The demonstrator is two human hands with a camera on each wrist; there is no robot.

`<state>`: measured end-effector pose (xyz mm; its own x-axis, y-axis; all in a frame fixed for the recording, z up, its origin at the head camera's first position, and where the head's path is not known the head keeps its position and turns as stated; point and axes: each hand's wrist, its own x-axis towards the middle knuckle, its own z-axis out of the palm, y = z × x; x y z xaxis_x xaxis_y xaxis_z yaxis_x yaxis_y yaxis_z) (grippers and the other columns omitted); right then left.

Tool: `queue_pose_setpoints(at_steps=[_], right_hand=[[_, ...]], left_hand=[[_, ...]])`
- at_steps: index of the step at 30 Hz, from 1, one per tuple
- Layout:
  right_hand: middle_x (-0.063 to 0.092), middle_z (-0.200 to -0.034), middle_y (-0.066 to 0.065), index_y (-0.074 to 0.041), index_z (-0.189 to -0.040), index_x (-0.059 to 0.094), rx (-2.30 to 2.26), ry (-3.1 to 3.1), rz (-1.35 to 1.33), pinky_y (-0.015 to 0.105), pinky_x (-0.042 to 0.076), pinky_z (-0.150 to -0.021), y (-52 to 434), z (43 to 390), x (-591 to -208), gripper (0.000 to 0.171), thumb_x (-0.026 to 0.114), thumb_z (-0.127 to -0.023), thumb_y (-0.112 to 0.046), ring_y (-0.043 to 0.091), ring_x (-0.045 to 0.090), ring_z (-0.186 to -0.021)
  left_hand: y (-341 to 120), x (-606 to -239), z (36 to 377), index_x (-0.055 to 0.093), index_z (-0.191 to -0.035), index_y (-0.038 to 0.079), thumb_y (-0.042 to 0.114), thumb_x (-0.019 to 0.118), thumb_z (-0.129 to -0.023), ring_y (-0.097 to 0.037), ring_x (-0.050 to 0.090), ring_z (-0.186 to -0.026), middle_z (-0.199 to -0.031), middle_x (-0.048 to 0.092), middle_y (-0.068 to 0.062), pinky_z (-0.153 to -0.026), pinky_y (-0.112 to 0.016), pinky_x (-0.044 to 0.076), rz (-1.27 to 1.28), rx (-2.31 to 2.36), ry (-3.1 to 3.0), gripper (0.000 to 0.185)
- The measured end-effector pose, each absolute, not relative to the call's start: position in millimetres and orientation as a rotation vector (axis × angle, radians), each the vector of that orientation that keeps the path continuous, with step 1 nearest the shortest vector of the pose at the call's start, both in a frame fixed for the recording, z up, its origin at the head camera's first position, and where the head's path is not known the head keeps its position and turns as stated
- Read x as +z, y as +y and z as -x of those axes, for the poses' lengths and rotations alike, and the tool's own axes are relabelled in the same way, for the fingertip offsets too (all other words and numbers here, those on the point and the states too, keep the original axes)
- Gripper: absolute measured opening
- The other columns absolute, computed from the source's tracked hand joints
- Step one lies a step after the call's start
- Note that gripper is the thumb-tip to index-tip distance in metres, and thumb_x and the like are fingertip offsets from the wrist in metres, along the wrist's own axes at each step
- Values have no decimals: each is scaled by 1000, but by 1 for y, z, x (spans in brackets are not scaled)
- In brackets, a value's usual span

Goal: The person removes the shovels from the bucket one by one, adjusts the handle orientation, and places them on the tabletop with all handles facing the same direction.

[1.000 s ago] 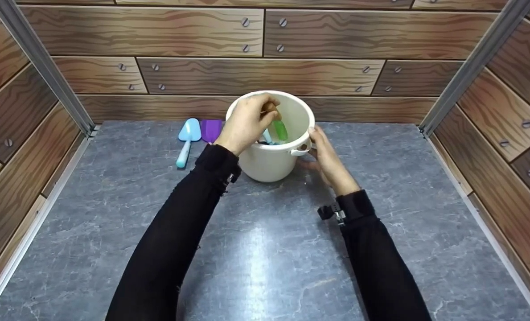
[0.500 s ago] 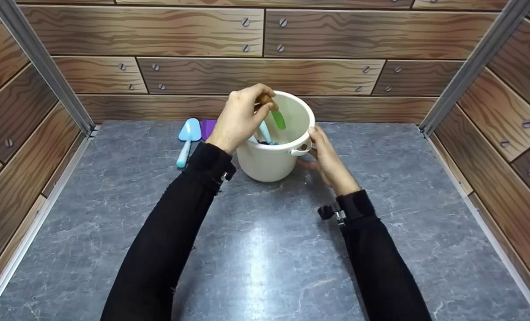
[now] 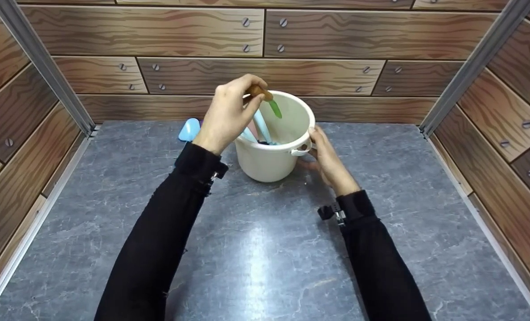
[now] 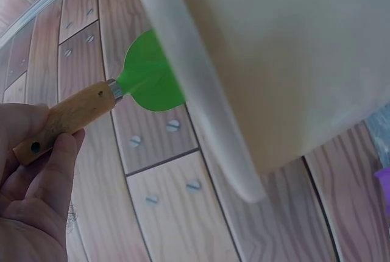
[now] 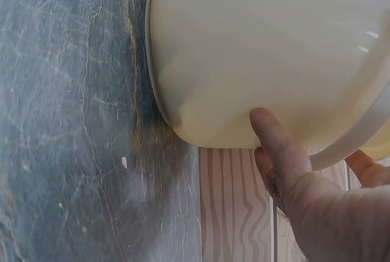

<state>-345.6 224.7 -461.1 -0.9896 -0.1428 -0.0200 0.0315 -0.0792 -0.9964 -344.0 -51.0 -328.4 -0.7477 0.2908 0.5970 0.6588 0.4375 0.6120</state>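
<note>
A white bucket (image 3: 267, 162) stands upright near the back wall. My left hand (image 3: 229, 109) pinches the wooden handle (image 4: 79, 116) of a small trowel with a rounded green blade (image 4: 149, 73). In the head view this blade (image 3: 275, 109) points down over the bucket's mouth, while the left wrist view has part of it behind the rim. At the bucket's right side, my right hand (image 3: 329, 158) touches the wall and rim by the side handle, its fingers extended. Light blue handles (image 3: 261, 127) and something pink (image 3: 252, 129) show inside; their lower ends are hidden.
Left of the bucket lies a light blue trowel (image 3: 189, 129), its handle hidden behind the left arm. A purple piece (image 4: 384, 184) lies nearby, mostly covered by the left hand in the head view. Wood-patterned walls (image 3: 336, 33) enclose the grey marbled tabletop (image 3: 256, 249).
My left hand has risen and moved left, lifting the green trowel from deep inside the bucket to its mouth. More of the light blue handles shows. My right hand and the bucket have stayed put.
</note>
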Motion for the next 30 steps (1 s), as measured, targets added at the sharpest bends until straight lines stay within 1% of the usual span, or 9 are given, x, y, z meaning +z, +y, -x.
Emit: queue_pose_setpoints(at_steps=[7, 12, 15, 21, 23, 28, 30], right_hand=[[33, -180, 28, -14, -183, 28, -2224, 2043, 118, 76, 41, -139, 224, 347, -462, 68, 35, -123, -45, 50, 46, -167], [30, -182, 28, -16, -184, 27, -2221, 2035, 127, 77, 41, -139, 224, 347, -463, 69, 35, -123, -46, 50, 43, -169], [28, -183, 28, -15, -184, 27, -2215, 2042, 139, 78, 42, -138, 224, 347, -464, 70, 35, -123, -47, 51, 43, -170], [26, -183, 29, -13, -184, 25, -2206, 2049, 130, 76, 43, -137, 224, 347, -463, 71, 34, -122, -47, 50, 44, -169], [28, -183, 29, -13, -184, 25, -2205, 2052, 127, 77, 43, -137, 224, 347, -462, 71, 35, -122, -47, 51, 44, -169], [34, -182, 28, -16, -184, 27, -2200, 2063, 118, 78, 44, -136, 224, 347, -461, 70, 36, -122, -47, 51, 47, -167], [33, -183, 28, -17, -185, 26, -2197, 2062, 120, 78, 44, -136, 224, 347, -461, 70, 35, -123, -47, 50, 47, -167]], left_hand=[[-63, -321, 338, 77, -134, -3, 2, 72, -114, -19, 85, -115, -123, 88, -11, -112, -26, 68, 798, -1255, -2196, 21], [-74, -319, 332, 78, -134, -3, 5, 77, -112, -21, 85, -116, -123, 87, -14, -109, -28, 69, 731, -1224, -2148, 23], [-82, -318, 328, 79, -133, -3, 6, 78, -112, -23, 85, -116, -123, 87, -16, -111, -28, 69, 706, -1215, -2113, 24], [-97, -320, 323, 79, -133, -6, 3, 77, -111, -25, 85, -115, -131, 86, -18, -110, -27, 68, 686, -1223, -2047, 24], [-102, -322, 323, 79, -132, -6, 2, 77, -111, -24, 85, -114, -134, 85, -18, -108, -27, 69, 668, -1219, -2032, 23], [-114, -327, 321, 79, -130, -7, 4, 78, -111, -25, 85, -113, -135, 86, -18, -106, -26, 69, 633, -1188, -2002, 22], [-118, -329, 320, 79, -129, -7, 4, 78, -111, -25, 85, -114, -136, 86, -18, -106, -26, 69, 621, -1185, -1992, 22]])
